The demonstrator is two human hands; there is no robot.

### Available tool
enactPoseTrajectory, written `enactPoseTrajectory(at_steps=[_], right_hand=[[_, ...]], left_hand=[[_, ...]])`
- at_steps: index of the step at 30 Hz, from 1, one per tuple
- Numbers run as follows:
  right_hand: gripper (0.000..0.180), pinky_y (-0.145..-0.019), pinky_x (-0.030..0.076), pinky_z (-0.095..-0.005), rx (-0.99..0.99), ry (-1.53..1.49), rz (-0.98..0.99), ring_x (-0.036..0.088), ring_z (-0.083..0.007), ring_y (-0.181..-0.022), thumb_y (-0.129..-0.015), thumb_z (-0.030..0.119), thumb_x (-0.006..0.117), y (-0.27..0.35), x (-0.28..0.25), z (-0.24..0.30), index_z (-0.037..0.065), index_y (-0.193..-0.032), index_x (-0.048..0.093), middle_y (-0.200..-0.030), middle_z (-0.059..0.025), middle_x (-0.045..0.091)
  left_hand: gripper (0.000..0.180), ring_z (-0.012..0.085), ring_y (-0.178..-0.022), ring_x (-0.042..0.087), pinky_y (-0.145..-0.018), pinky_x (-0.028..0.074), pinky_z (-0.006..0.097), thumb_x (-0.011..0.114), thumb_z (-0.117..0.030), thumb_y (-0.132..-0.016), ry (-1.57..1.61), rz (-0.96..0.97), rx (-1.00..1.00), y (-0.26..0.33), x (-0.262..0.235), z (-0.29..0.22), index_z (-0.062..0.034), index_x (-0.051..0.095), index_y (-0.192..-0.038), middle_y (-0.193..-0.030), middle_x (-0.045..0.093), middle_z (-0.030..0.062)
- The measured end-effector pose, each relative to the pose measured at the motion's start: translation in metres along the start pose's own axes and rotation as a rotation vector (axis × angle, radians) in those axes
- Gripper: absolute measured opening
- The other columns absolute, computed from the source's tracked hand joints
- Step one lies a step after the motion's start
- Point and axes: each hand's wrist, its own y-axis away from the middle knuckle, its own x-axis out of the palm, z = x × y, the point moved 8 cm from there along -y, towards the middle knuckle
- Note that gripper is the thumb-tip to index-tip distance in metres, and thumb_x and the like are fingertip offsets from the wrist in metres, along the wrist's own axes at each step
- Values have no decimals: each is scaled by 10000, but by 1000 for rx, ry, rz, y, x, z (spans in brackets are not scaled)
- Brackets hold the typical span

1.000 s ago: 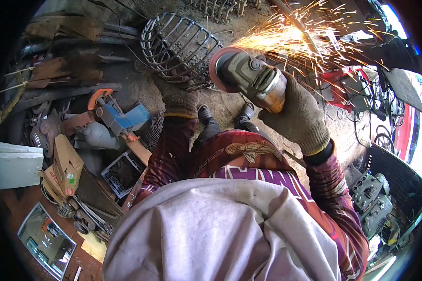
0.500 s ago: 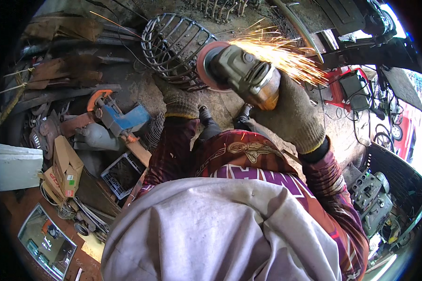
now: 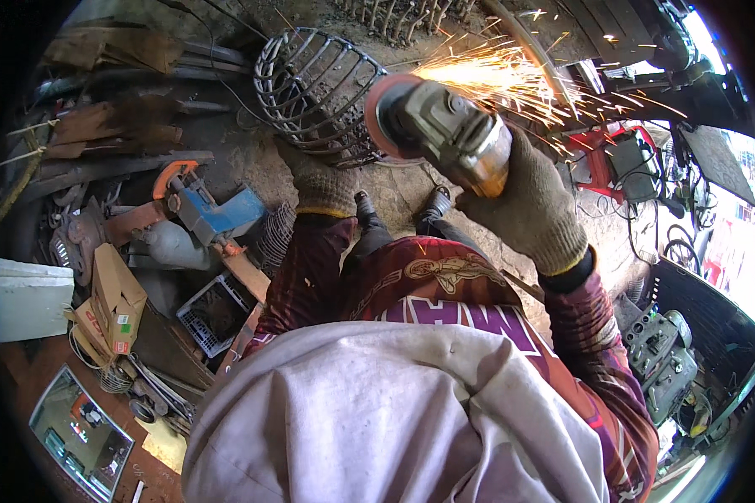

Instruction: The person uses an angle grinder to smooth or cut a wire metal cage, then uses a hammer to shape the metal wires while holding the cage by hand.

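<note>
My right hand (image 3: pixel 533 197), in a grey knit glove, is wrapped round an angle grinder (image 3: pixel 453 126). The grinder's reddish disc (image 3: pixel 387 116) meets the right side of a basket-like frame of curved metal bars (image 3: pixel 310 71). Bright sparks (image 3: pixel 495 75) fly from there to the right. My left hand (image 3: pixel 323 189), gloved too, is at the near edge of the frame. Its fingers are lost in dark shadow, so their grip on the bars does not show. The exact contact spot is behind the disc and grinder head.
My feet (image 3: pixel 436 205) stand just below the frame. To the left are a blue-and-orange machine (image 3: pixel 222 210), a grey cylinder (image 3: pixel 176 245), a crate (image 3: pixel 214 314) and a cardboard box (image 3: pixel 109 302). Upright rods (image 3: pixel 403 17) stand beyond. Cables (image 3: pixel 633 222) and a red stand (image 3: pixel 596 163) are right.
The grinder and my right hand have shifted slightly right. The spark spray is brighter and spreads farther right. My left hand has moved a little toward me, and my feet show more.
</note>
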Motion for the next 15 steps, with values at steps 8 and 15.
enactPoseTrajectory(at_steps=[8,15], right_hand=[[830,-913,559,-476,-46,134,-16,666,-405,-1113,-695,287,874,-7,-5,7,47,-1389,486,-1209,-219,675],[846,-901,561,-477,6,115,10,669,-417,-1098,-686,266,879,-11,-8,-3,60,-1400,475,-1176,-220,687]], left_hand=[[744,420,-1375,479,-1122,411,612,349,-639,-993,0,6,-11,-2,-8,-2,-122,478,-1513,-1527,479,192],[731,412,-1366,491,-1117,418,608,360,-629,-994,-31,4,8,2,-7,1,-126,482,-1510,-1520,491,184]])
